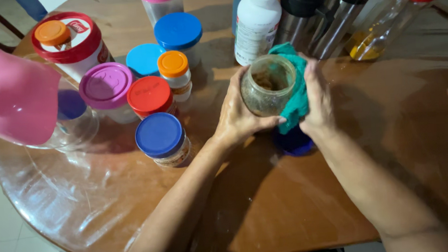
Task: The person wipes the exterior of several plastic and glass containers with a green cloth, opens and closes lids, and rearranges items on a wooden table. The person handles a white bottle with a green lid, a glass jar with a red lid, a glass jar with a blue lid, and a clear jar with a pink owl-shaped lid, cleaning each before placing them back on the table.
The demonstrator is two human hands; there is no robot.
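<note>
At the round wooden table's [111, 219] left edge sits a pink plastic dome [13, 96], then a red-lidded tub [69, 39] and a cluster of small jars — purple, red, orange and blue lids. The left hand [238, 112] wraps the open, grimy glass jar [268, 85] held above the table's middle; the right hand [317, 98] presses a teal cloth [296, 94] against its side. A blue lid [292, 142] lies beneath. Bare tabletop spreads toward the near rim.
</note>
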